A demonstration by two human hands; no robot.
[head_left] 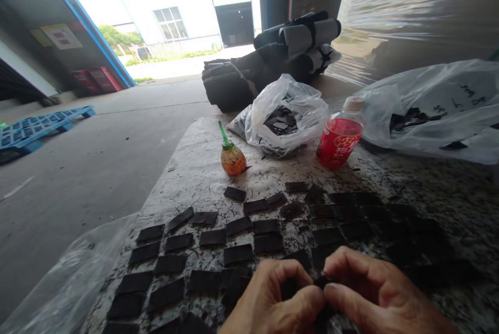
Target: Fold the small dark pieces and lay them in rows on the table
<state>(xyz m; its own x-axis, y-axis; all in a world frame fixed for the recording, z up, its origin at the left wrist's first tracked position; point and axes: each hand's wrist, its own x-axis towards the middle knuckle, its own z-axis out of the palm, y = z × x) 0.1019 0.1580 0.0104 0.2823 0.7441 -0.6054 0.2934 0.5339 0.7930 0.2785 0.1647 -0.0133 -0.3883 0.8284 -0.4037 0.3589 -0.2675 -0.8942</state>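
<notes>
My left hand (278,295) and my right hand (374,284) meet low in the view, fingertips almost touching. Both are closed in a pinch around a small black piece (322,281), mostly hidden by the fingers. Around and beyond them, many flat black rectangular pieces (237,254) lie in loose rows on the speckled table (183,168). Toward the right, the pieces sit close together in shadow. Fine black scraps are scattered between them.
Behind the pieces stand an orange bulb-shaped bottle with a green spout (233,160), an open plastic bag of black pieces (286,121) and a red-labelled bottle (340,134). Another bag (436,110) is at the right. Black rolls (268,58) lie farther back.
</notes>
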